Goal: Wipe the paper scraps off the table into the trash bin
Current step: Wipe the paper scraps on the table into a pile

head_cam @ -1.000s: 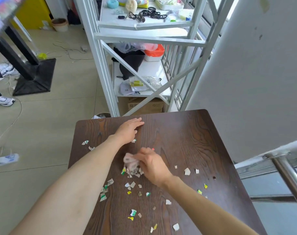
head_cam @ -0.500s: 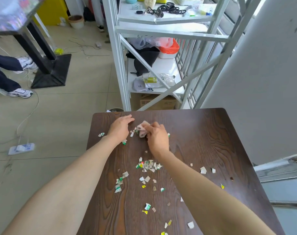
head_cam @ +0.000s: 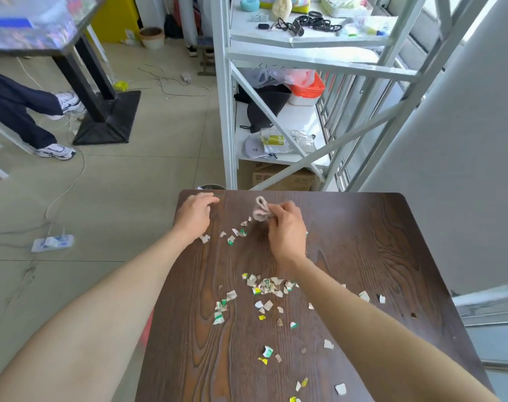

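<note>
Most scraps (head_cam: 265,287) lay behind the right hand (head_cam: 286,232), fingers pinching a cloth (head_cam: 260,211); left hand (head_cam: 196,214) loosely curled, probably empty; longer strokes toward the bin (head_cam: 212,187) would serve.

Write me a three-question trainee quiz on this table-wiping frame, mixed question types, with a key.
1. True or false: the right hand grips a bunched pinkish cloth near the far edge of the table.
2. Multiple choice: where is the densest cluster of paper scraps? A) at the far right corner B) mid-table, beside the right forearm C) on the floor
3. Short answer: what does the left hand hold, and where is it?

Key
1. True.
2. B.
3. Nothing visible; it rests at the table's far left corner, near the trash bin rim that peeks out just beyond the edge.
</note>
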`<move>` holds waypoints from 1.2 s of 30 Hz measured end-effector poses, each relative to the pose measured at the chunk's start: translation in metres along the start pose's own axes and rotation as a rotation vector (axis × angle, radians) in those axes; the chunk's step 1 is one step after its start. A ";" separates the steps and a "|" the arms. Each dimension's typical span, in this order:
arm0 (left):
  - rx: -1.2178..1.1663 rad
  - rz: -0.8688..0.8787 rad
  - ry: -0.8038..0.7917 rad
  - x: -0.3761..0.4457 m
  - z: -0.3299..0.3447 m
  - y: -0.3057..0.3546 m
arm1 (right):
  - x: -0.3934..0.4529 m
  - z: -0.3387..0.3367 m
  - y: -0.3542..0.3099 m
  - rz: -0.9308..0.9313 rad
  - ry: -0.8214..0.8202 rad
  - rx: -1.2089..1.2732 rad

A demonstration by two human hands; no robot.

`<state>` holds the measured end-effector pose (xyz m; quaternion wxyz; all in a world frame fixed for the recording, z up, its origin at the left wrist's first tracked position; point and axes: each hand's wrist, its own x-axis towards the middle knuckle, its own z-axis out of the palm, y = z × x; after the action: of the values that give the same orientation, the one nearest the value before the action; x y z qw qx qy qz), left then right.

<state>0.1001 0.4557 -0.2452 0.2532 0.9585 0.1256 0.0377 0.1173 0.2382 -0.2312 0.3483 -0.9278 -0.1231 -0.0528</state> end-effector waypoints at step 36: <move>-0.258 0.021 -0.170 -0.006 -0.021 -0.074 | -0.066 0.069 -0.069 -0.566 -0.472 -0.021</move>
<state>0.0744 0.5268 -0.2634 0.3835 0.9190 0.0879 -0.0249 0.0366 0.3213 -0.2517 0.2724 -0.8472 -0.4511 0.0671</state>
